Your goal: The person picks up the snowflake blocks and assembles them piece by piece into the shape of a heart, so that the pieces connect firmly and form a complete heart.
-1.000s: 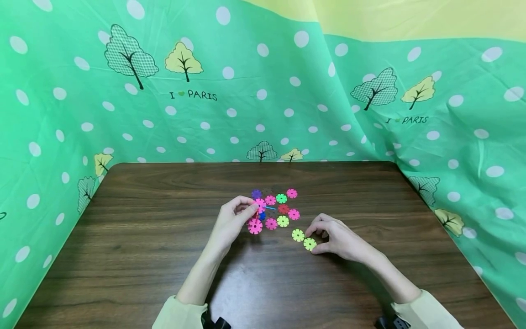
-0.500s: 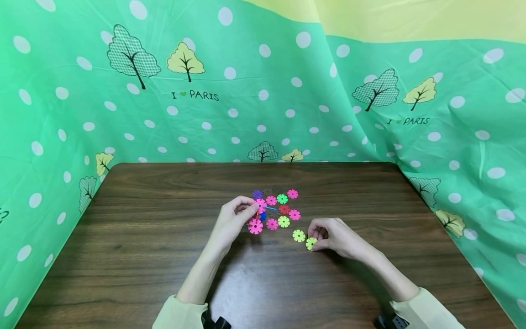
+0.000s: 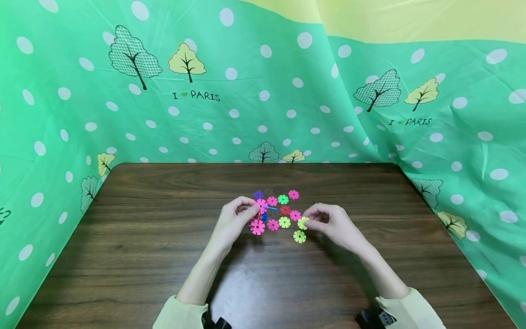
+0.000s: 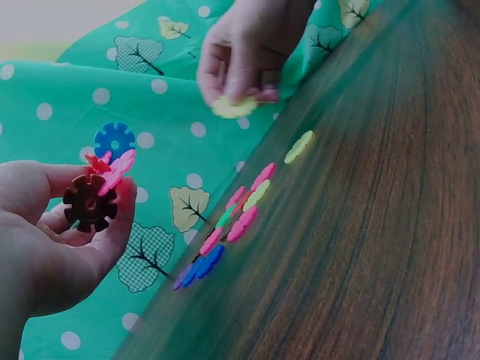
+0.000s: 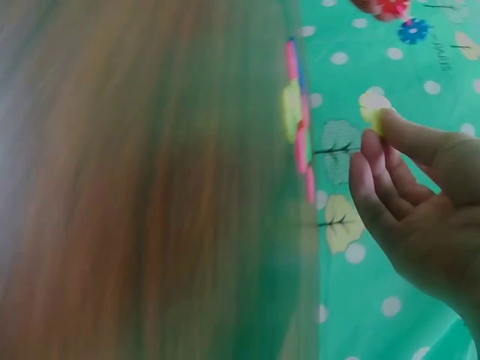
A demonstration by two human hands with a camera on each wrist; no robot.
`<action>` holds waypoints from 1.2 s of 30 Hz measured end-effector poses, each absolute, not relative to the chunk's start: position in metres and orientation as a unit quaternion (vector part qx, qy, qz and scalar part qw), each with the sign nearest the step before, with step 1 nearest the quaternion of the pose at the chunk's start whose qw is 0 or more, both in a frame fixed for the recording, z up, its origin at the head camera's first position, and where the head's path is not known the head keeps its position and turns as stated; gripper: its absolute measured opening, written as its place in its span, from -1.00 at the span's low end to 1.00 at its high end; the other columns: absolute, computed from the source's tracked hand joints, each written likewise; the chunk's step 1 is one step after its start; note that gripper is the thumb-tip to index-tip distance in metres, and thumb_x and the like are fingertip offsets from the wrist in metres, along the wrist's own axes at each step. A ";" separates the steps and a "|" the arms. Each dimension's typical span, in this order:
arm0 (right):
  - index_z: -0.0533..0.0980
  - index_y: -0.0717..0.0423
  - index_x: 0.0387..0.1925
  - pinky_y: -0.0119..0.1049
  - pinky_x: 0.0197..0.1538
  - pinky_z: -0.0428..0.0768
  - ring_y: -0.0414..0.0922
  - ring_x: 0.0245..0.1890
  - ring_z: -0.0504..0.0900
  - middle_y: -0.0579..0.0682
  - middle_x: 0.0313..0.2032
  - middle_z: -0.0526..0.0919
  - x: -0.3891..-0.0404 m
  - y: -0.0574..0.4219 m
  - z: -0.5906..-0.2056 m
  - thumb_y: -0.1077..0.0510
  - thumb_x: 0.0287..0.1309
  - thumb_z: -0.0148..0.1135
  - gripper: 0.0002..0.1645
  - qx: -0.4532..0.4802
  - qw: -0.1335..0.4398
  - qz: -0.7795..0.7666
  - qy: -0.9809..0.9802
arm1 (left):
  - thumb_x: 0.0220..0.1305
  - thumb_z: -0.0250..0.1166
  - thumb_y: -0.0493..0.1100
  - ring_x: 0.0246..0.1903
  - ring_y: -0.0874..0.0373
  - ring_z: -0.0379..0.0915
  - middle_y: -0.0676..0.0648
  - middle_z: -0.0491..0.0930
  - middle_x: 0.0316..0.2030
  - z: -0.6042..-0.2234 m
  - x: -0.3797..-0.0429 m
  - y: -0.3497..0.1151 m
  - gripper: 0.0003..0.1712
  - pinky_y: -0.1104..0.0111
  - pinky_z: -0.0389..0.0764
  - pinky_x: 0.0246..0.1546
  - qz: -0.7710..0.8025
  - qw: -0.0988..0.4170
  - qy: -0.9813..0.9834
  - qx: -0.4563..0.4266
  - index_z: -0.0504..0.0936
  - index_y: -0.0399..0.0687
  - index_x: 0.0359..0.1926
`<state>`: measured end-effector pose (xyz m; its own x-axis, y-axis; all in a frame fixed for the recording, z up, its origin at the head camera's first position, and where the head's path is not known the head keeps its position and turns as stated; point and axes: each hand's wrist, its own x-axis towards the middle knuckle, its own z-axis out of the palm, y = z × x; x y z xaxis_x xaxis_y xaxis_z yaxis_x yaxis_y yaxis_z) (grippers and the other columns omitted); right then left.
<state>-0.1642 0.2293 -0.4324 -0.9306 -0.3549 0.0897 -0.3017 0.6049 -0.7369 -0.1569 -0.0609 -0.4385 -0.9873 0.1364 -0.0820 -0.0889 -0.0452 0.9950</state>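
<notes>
My left hand (image 3: 235,218) holds a small cluster of joined, notched snowflake discs off the table. In the left wrist view, a brown disc (image 4: 90,204), a pink disc (image 4: 118,172) and a blue disc (image 4: 115,141) show in it, with some red between. My right hand (image 3: 338,227) pinches a yellow snowflake disc (image 3: 302,223) between thumb and fingers. That disc is also raised, as the right wrist view shows, to the right of the cluster. Another yellow disc (image 3: 299,236) lies on the table just below it in the head view.
Several loose discs lie in a group past the hands, among them a green disc (image 3: 283,199), a red disc (image 3: 285,209) and a purple disc (image 3: 258,194). They rest on a brown wooden table (image 3: 164,256). A green dotted cloth (image 3: 230,105) hangs behind it.
My right hand has picked up one of the two nearer yellow discs and carried it up and left, toward the cluster. The left hand has stayed nearly still.
</notes>
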 end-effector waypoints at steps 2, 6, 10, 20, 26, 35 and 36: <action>0.70 0.07 -0.21 -0.42 -0.31 0.61 -0.24 -0.42 0.61 0.01 -0.39 0.71 -0.165 0.223 -0.429 0.24 0.22 0.44 -0.89 -0.168 0.020 -0.439 0.882 | 0.38 0.34 -0.19 -0.25 0.23 0.57 0.00 0.65 -0.27 -0.439 -0.157 -0.061 -0.82 0.29 0.65 -0.09 0.724 0.079 0.685 0.016 0.68 -0.19 -0.08; 0.69 0.19 -0.14 -0.32 -0.22 0.74 -0.19 -0.39 0.74 0.14 -0.32 0.77 -0.165 0.207 -0.424 0.25 0.25 0.42 -0.84 -0.137 0.016 -0.515 0.846 | 0.38 0.34 -0.19 -0.25 0.23 0.56 0.01 0.65 -0.28 -0.439 -0.157 -0.060 -0.83 0.29 0.64 -0.09 0.726 0.079 0.683 0.015 0.68 -0.19 -0.09; 0.67 0.28 -0.08 -0.15 -0.14 0.79 -0.18 -0.36 0.80 0.01 -0.30 0.79 -0.163 0.191 -0.421 0.24 0.27 0.40 -0.78 -0.112 0.018 -0.575 0.810 | 0.39 0.33 -0.20 -0.27 0.24 0.57 0.01 0.65 -0.29 -0.440 -0.158 -0.059 -0.82 0.29 0.65 -0.11 0.728 0.078 0.681 0.018 0.67 -0.22 -0.09; 0.66 0.36 -0.07 -0.22 -0.18 0.78 -0.29 -0.41 0.75 -0.21 -0.35 0.75 -0.159 0.176 -0.421 0.30 0.25 0.39 -0.75 -0.093 -0.005 -0.610 0.787 | 0.35 0.36 -0.22 -0.30 0.22 0.55 0.01 0.65 -0.30 -0.437 -0.157 -0.056 -0.85 0.45 0.60 -0.23 0.723 0.065 0.687 0.029 0.68 -0.20 -0.12; 0.64 0.38 -0.06 -0.22 -0.16 0.78 -0.29 -0.39 0.76 -0.20 -0.35 0.76 -0.159 0.173 -0.422 0.31 0.24 0.40 -0.73 -0.091 -0.006 -0.630 0.771 | 0.35 0.37 -0.20 -0.31 0.22 0.55 -0.01 0.65 -0.28 -0.436 -0.156 -0.056 -0.85 0.48 0.57 -0.26 0.716 0.058 0.695 0.035 0.69 -0.20 -0.14; 0.64 0.37 -0.07 -0.19 -0.16 0.79 -0.28 -0.39 0.76 -0.20 -0.38 0.74 -0.157 0.168 -0.426 0.31 0.24 0.40 -0.75 -0.078 0.001 -0.642 0.762 | 0.38 0.36 -0.18 -0.35 0.23 0.54 -0.04 0.66 -0.28 -0.440 -0.155 -0.056 -0.85 0.46 0.57 -0.27 0.712 0.064 0.698 0.036 0.69 -0.18 -0.13; 0.63 0.38 -0.07 -0.19 -0.16 0.79 -0.28 -0.39 0.75 -0.20 -0.38 0.73 -0.157 0.168 -0.427 0.32 0.24 0.39 -0.74 -0.076 0.000 -0.644 0.761 | 0.38 0.36 -0.19 -0.35 0.24 0.55 -0.05 0.67 -0.29 -0.440 -0.155 -0.056 -0.86 0.47 0.58 -0.27 0.712 0.065 0.698 0.035 0.69 -0.17 -0.14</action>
